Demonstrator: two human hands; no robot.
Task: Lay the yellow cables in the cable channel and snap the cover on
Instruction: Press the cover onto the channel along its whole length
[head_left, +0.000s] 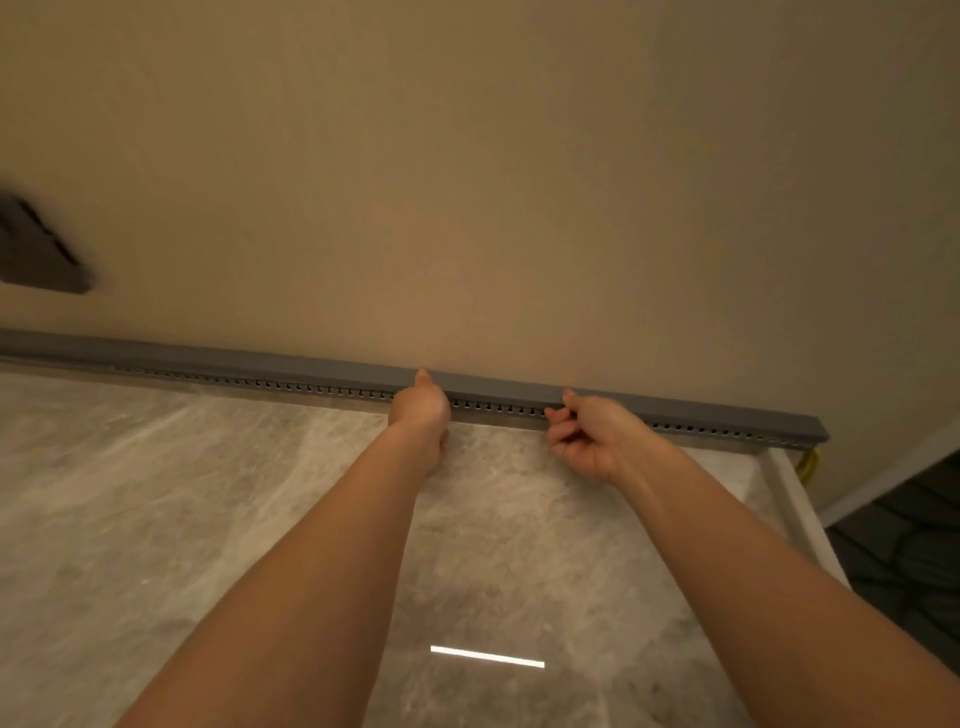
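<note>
A long grey slotted cable channel (493, 407) runs along the back of a marble table, against the beige wall. Its grey cover (260, 361) lies on top along its whole length. My left hand (421, 410) grips the channel near the middle, thumb on the cover and fingers hidden below. My right hand (587, 436) pinches the cover's front edge a little to the right, thumb on top and fingers curled under. The yellow cables (808, 464) show only past the channel's right end, hanging down beside the table.
The marble table (208, 519) fills the lower view, with a white rim (800, 509) on its right edge. A dark blurred fitting (41, 249) sits on the wall at the far left. Dark patterned floor (909, 545) lies at the right.
</note>
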